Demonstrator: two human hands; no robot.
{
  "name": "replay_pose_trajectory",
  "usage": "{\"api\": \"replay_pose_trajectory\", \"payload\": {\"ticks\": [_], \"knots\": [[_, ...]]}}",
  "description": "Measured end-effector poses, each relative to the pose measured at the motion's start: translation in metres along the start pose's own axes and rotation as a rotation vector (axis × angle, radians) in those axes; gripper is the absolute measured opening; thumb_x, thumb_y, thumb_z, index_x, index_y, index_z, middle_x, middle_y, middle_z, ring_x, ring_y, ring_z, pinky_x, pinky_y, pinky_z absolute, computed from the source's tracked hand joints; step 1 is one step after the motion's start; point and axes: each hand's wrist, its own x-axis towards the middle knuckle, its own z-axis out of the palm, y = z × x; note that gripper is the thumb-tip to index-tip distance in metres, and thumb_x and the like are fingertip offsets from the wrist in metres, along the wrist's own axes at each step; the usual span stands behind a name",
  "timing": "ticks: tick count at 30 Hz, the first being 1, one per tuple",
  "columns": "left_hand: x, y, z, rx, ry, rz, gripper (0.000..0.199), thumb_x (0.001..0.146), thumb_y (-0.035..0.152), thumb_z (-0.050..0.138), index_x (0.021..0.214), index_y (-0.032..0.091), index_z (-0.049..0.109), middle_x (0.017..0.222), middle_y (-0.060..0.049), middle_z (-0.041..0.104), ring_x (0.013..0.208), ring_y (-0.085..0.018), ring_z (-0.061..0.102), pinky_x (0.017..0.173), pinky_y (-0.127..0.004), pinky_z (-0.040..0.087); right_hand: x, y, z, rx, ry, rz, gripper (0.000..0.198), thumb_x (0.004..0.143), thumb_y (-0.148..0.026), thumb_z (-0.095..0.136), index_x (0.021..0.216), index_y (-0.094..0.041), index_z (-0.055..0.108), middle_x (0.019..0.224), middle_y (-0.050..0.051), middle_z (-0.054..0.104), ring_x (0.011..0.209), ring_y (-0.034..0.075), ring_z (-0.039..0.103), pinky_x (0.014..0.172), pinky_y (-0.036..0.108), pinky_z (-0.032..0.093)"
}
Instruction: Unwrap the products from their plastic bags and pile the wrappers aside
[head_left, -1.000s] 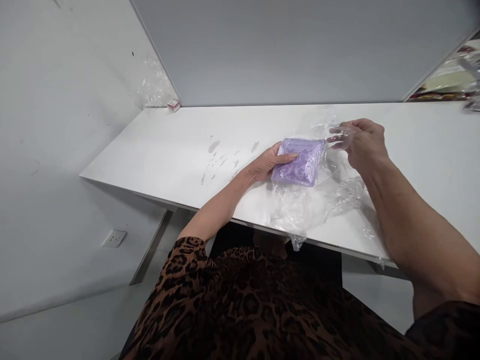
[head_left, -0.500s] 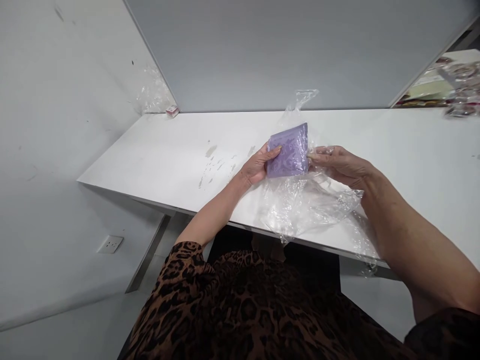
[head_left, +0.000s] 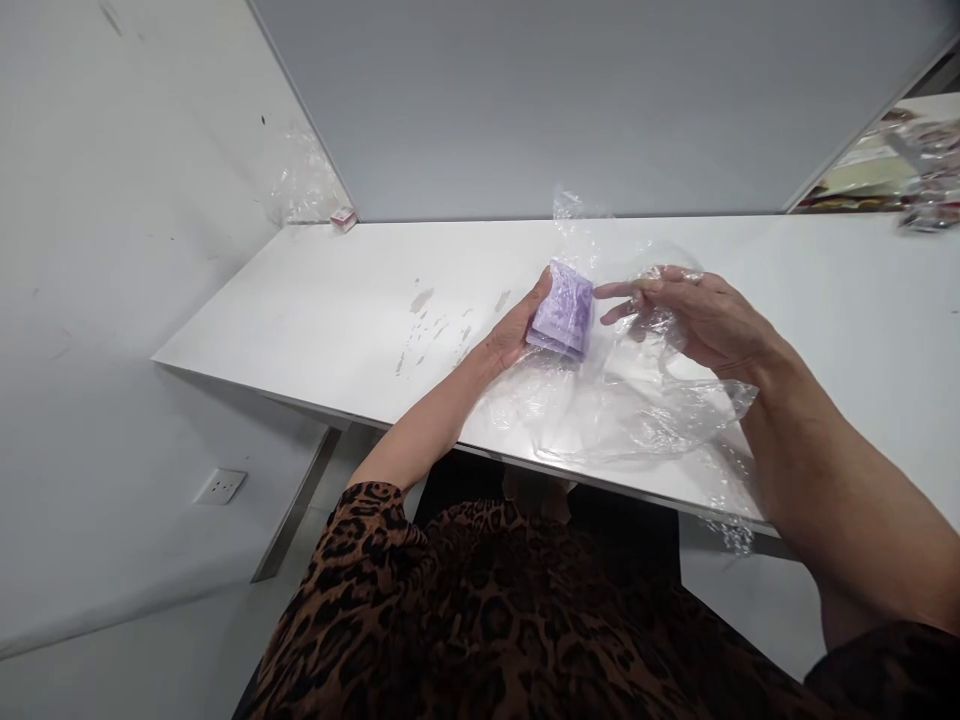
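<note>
In the head view my left hand [head_left: 519, 325] grips a small flat purple packet [head_left: 564, 312] by its left edge. Whitish print covers the packet's face, and it is held tilted above the table. Thin clear plastic film [head_left: 652, 405] lies around and below the packet and shines in places. To the right, my right hand [head_left: 694, 315] has film bunched at its thumb and fingers, while a couple of fingertips stretch toward the packet's right edge. Whether those fingertips touch the packet is hard to tell.
The white table [head_left: 300, 320] runs along a grey panel [head_left: 562, 110]. A small red-and-white box [head_left: 343, 220] stands at the back left corner beside crumpled clear plastic [head_left: 304, 185]. Several wrapped items [head_left: 877, 165] lie beyond the panel at the right. A wall socket [head_left: 221, 487] is low at left.
The purple packet has turned and tilted in my left hand, so its face looks narrower. My right hand has drawn slightly away to the right, pulling film with it.
</note>
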Motion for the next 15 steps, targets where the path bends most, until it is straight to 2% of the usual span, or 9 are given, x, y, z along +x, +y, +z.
{"api": "replay_pose_trajectory", "payload": {"ticks": [4,8,11,13,15], "knots": [[0.004,-0.002,-0.012,0.110,0.028,-0.007,0.023,0.088,0.023,0.083,0.109,0.016,0.076,0.100,-0.011,0.080,0.101,-0.025,0.078,0.108,-0.044,0.060,0.002,-0.006,-0.006,0.109,0.098,-0.063,0.038,0.084,-0.049,0.085,0.075,-0.021,0.060,0.122,0.013,0.080,0.093,0.025,0.073,0.069,0.034,0.053],[0.004,-0.007,-0.014,0.051,0.091,0.021,0.029,0.084,0.012,0.084,0.110,0.018,0.072,0.104,-0.009,0.079,0.098,-0.021,0.076,0.110,-0.044,0.059,0.004,-0.008,-0.017,0.152,0.247,-0.183,0.037,0.074,-0.049,0.083,0.071,-0.023,0.057,0.120,0.010,0.080,0.094,0.027,0.073,0.079,0.041,0.056],[0.001,-0.011,-0.009,0.032,0.099,-0.002,0.037,0.083,0.019,0.089,0.116,0.023,0.072,0.103,-0.007,0.076,0.109,-0.025,0.075,0.110,-0.045,0.059,0.003,-0.007,-0.021,0.178,0.292,-0.209,0.034,0.075,-0.049,0.080,0.075,-0.025,0.056,0.126,0.008,0.078,0.114,0.033,0.072,0.095,0.053,0.056],[-0.002,-0.012,-0.003,0.007,0.076,-0.032,0.035,0.086,0.031,0.089,0.117,0.024,0.074,0.104,-0.009,0.074,0.120,-0.030,0.073,0.110,-0.047,0.059,0.001,-0.007,-0.018,0.201,0.263,-0.220,0.033,0.079,-0.049,0.077,0.077,-0.026,0.054,0.130,0.008,0.076,0.126,0.036,0.068,0.103,0.057,0.055],[-0.007,-0.011,0.005,-0.072,0.090,0.009,0.036,0.087,0.041,0.087,0.116,0.023,0.077,0.103,-0.012,0.074,0.126,-0.035,0.072,0.110,-0.050,0.059,-0.002,-0.006,-0.012,0.238,0.207,-0.252,0.030,0.083,-0.047,0.075,0.077,-0.026,0.054,0.130,0.007,0.075,0.133,0.037,0.065,0.106,0.059,0.054]]}}
